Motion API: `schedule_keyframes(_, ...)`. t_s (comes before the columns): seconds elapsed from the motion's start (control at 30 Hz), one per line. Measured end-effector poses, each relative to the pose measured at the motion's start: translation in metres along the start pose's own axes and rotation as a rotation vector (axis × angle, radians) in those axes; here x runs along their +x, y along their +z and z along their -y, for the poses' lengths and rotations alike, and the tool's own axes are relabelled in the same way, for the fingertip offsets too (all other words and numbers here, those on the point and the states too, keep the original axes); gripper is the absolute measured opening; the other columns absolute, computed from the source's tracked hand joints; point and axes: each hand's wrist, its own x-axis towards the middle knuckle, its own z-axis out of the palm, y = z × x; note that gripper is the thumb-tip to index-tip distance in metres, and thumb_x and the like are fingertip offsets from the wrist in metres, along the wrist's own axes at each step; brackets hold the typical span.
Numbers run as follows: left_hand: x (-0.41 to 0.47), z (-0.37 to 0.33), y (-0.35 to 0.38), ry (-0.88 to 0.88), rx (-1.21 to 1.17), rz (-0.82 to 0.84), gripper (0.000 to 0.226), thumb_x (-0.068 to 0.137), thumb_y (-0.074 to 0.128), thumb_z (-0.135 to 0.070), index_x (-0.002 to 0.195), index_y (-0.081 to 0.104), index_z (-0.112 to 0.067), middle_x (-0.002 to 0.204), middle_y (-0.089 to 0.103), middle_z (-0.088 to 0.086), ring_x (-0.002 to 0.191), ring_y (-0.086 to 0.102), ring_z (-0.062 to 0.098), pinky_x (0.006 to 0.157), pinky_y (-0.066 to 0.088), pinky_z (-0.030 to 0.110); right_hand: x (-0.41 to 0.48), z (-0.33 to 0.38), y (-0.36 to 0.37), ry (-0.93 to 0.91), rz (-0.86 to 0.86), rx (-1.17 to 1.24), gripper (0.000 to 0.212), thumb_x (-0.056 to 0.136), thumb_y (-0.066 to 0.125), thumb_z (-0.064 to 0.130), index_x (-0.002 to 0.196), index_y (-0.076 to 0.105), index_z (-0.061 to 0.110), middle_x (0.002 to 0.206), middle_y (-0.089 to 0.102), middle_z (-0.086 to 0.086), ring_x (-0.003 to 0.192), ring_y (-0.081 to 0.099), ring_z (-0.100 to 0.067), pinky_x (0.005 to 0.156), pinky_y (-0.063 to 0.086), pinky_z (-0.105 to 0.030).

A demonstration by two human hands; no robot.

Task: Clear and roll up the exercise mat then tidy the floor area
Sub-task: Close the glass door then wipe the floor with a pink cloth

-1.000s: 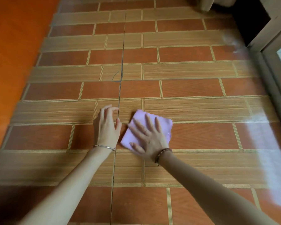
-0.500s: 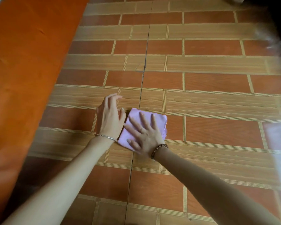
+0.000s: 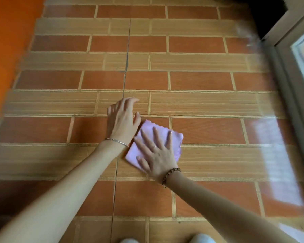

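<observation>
A flat orange mat is lying along the far left of the brick-patterned tile floor, well apart from both hands. The left hand, wearing a thin silver bangle, is resting on the tiles with its fingers relaxed and slightly apart, holding nothing. Just beside it, a folded lilac cloth is lying on the floor, and the right hand is pressing it flat, fingers spread wide. A pale door frame is running along the right.

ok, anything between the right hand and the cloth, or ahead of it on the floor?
Nothing visible. The right hand lies flat on the lilac cloth; the left hand rests on the floor tiles beside its left edge. No object shows ahead.
</observation>
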Motion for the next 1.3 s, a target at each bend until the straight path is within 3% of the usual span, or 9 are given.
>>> schedule_keyframes(0.1,-0.002,-0.016,0.014,0.085,-0.008,0.031,0.045,0.082,0.043,-0.025,0.125,0.054,-0.02,0.129,0.058,0.0,0.118,0.051,0.021,0.099,0.028,0.036,-0.009,-0.02,-0.003,-0.02,-0.022,0.015,0.054,0.097,0.032,0.047,0.149,0.028,0.032,0.157,0.025,0.004,0.145,0.014,-0.037,0.102,0.01,-0.075)
schedule_keyframes(0.3,-0.013,-0.028,0.033,0.152,0.005,0.11,0.049,0.088,0.058,-0.022,0.135,0.047,-0.019,0.142,0.048,0.0,0.134,0.041,0.019,0.116,0.018,0.048,-0.036,-0.147,-0.031,0.662,0.044,-0.05,0.056,0.095,0.015,0.052,0.15,0.016,0.04,0.159,0.014,0.01,0.147,0.005,-0.032,0.105,-0.003,-0.071)
schedule_keyframes(0.4,-0.014,-0.034,0.041,0.176,-0.005,0.134,0.052,0.089,0.059,-0.021,0.138,0.046,-0.018,0.147,0.044,0.001,0.138,0.036,0.02,0.118,0.012,0.047,-0.063,-0.16,-0.041,0.774,0.068,-0.044,0.058,0.093,0.009,0.054,0.15,0.007,0.041,0.16,0.006,0.011,0.147,-0.001,-0.031,0.106,-0.001,-0.071)
schedule_keyframes(0.57,-0.015,-0.049,0.055,0.196,-0.02,0.151,0.052,0.088,0.061,-0.019,0.138,0.046,-0.018,0.148,0.042,0.001,0.137,0.038,0.021,0.116,0.015,0.048,-0.087,-0.1,-0.032,0.5,0.069,-0.047,0.06,0.096,0.023,0.05,0.152,0.02,0.028,0.16,0.014,0.001,0.147,0.005,-0.035,0.104,0.008,-0.073)
schedule_keyframes(0.7,-0.019,-0.057,0.061,0.195,-0.036,0.147,0.052,0.087,0.061,-0.018,0.137,0.048,-0.02,0.146,0.044,0.0,0.134,0.042,0.019,0.114,0.018,0.048,-0.102,-0.079,-0.028,0.291,0.058,-0.035,0.059,0.095,0.031,0.052,0.15,0.025,0.032,0.159,0.017,0.003,0.147,0.005,-0.034,0.106,0.009,-0.07)
schedule_keyframes(0.87,-0.019,-0.038,0.043,0.144,-0.031,0.123,0.047,0.091,0.056,-0.02,0.138,0.047,-0.02,0.146,0.044,0.0,0.133,0.042,0.02,0.114,0.02,0.048,-0.078,-0.12,-0.035,0.605,0.069,-0.049,0.057,0.093,0.028,0.055,0.149,0.021,0.042,0.16,0.016,0.003,0.145,0.009,-0.037,0.108,0.007,-0.066)
schedule_keyframes(1.07,-0.019,0.019,-0.008,0.049,0.008,0.025,0.044,0.092,0.041,-0.028,0.133,0.052,-0.017,0.135,0.054,0.002,0.122,0.05,0.023,0.105,0.031,0.044,-0.003,-0.169,-0.042,0.84,0.119,0.013,0.057,0.095,0.016,0.055,0.149,-0.001,0.046,0.161,-0.005,0.003,0.146,-0.011,-0.033,0.11,-0.005,-0.065)
schedule_keyframes(1.17,-0.026,0.048,-0.035,-0.026,-0.016,-0.04,0.04,0.093,0.04,-0.026,0.129,0.054,-0.015,0.124,0.059,0.006,0.115,0.054,0.027,0.098,0.036,0.043,0.049,-0.145,-0.032,0.653,0.131,-0.043,0.058,0.093,0.013,0.056,0.149,0.003,0.044,0.161,-0.002,0.001,0.146,-0.006,-0.035,0.109,-0.003,-0.067)
schedule_keyframes(1.3,-0.044,0.073,-0.062,-0.173,-0.012,-0.057,0.038,0.093,0.043,-0.024,0.129,0.055,-0.017,0.124,0.06,0.005,0.114,0.054,0.027,0.101,0.033,0.045,0.108,-0.066,-0.015,0.216,0.184,-0.064,0.063,0.089,0.006,0.058,0.15,0.012,0.042,0.161,0.007,-0.001,0.146,0.0,-0.037,0.107,-0.003,-0.068)
